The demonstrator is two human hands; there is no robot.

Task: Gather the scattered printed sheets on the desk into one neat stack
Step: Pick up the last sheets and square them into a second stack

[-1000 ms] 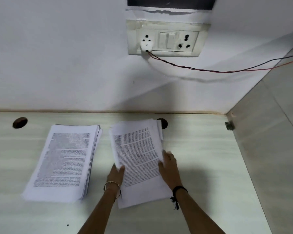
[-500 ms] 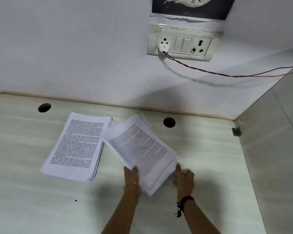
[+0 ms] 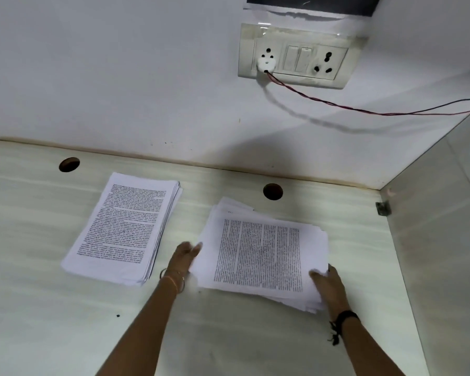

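A person's right hand [image 3: 329, 287] is gripping the near right corner of a messy pile of white printed paper sheets [image 3: 259, 256]. The thumb is lying on top and the other fingers are hiding under the paper. The left hand [image 3: 184, 258] is touching the pile's left edge, but it is blurry, so I cannot tell if it is holding the sheets or only pushing them.

The pile is sitting on the pale wooden desk [image 3: 38, 308], turned sideways, with its sheets sticking out unevenly at the back. Just to its left, a neater stack of printed pages [image 3: 125, 229] is lying apart from it.

On the wall, a cream switch board [image 3: 334, 54] is holding a small white plug [image 3: 266, 63] in its left socket. A red and black wire [image 3: 337, 104] is running off to the right. A dark poster [image 3: 310, 4] is being cut off at the top.
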